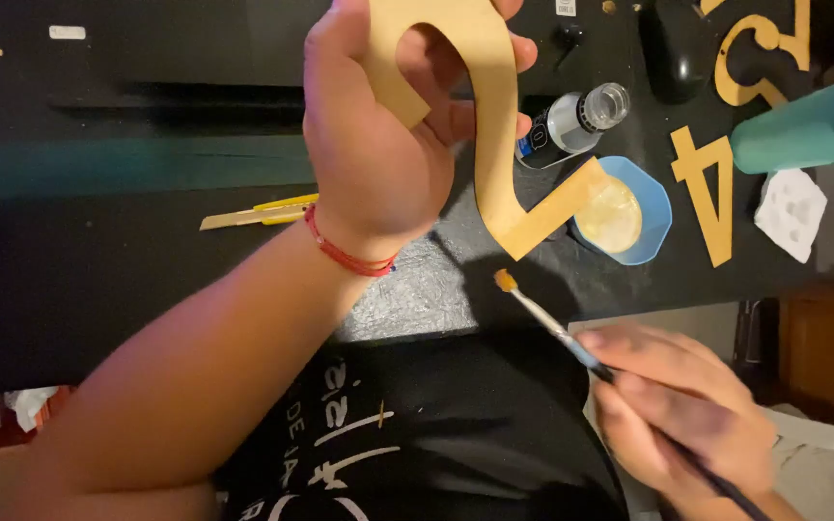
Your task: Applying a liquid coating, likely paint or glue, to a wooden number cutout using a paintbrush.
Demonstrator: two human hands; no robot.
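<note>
The left hand point(378, 145) grips a gold cutout numeral point(494, 125), its top cropped; open bench point(127, 260) lies leftward. The blurred right hand point(678, 405) pinches a paintbrush point(552, 323).

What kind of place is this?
Probably a craft table at home: a left hand holds a gold number, a right hand holds a paintbrush, and a blue dish of gold paint sits nearby.

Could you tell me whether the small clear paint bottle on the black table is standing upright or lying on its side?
Lying on its side: the small clear paint bottle rests lengthwise on the black table, capless mouth pointing right.
</note>
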